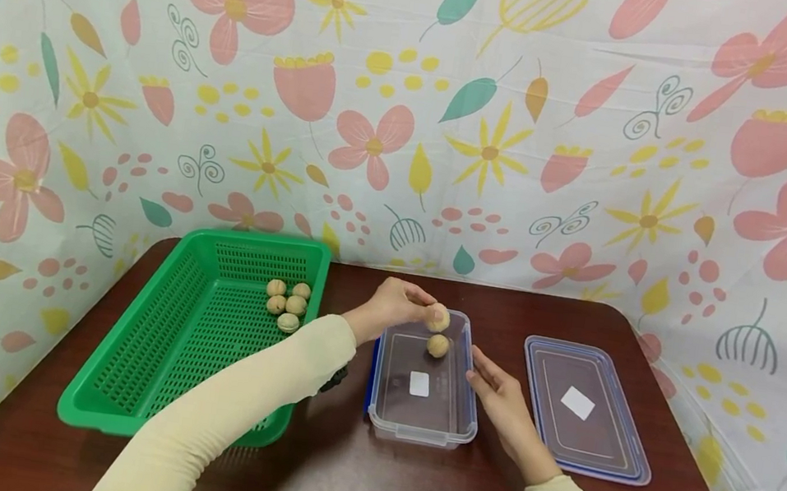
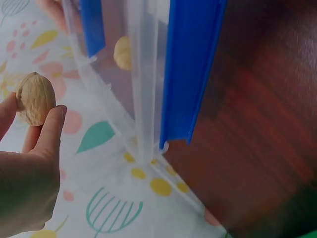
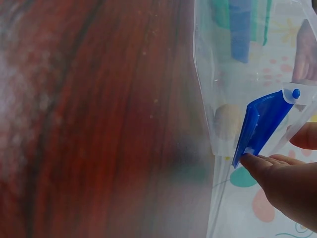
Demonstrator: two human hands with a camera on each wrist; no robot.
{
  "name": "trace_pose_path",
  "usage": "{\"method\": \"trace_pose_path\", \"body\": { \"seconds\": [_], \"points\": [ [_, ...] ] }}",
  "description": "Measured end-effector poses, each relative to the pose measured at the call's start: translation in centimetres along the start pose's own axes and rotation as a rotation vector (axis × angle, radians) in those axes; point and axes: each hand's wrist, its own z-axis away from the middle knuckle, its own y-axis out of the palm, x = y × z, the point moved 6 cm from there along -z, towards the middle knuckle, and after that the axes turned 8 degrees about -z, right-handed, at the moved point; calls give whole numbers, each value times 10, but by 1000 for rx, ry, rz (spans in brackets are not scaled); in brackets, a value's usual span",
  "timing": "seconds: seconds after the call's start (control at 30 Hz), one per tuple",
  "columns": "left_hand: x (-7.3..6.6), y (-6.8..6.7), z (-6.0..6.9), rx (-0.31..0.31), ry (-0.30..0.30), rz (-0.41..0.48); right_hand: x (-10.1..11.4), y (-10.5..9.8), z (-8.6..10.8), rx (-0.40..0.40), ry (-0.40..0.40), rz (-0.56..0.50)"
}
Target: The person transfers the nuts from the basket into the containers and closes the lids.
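Observation:
Between the thumb and fingertips of my left hand (image 1: 396, 306), a walnut (image 2: 36, 99) is pinched above the far end of a clear plastic container (image 1: 409, 413). One more walnut (image 1: 437, 346) lies inside the container near that end. My right hand (image 1: 503, 405) rests against the container's right side, its fingers fairly straight. In the right wrist view, its fingertips touch a blue latch flap (image 3: 265, 124) that hangs from the rim. Another blue flap (image 2: 190, 69) stands along the opposite side in the left wrist view.
At left, a green plastic basket (image 1: 120, 334) holds several walnuts (image 1: 289, 322) by its right wall. A clear lid with a blue seal (image 1: 599, 438) lies flat to the right. Behind the dark wooden table (image 1: 346, 488) hangs a flower-patterned cloth (image 1: 411, 115).

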Motion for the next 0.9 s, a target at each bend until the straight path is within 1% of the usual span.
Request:
{"method": "trace_pose_path", "body": {
  "seconds": [0.13, 0.23, 0.37, 0.63, 0.77, 0.9],
  "points": [
    [5, 9, -1, -8, -13, -30, 0, 1, 0, -1, -4, 0],
    [10, 17, -2, 1, -10, -14, 1, 1, 0, -2, -3, 0],
    [15, 26, -2, 8, 0, -25, 1, 1, 0, 0, 1, -4],
    [26, 41, 0, 21, -22, -98, 1, 2, 0, -2, 9, -15],
    [31, 47, 0, -6, -36, -109, 1, 2, 0, -6, 14, -19],
    [34, 49, -1, -9, -33, -88, 2, 2, 0, -6, 13, -17]
  ]
}}
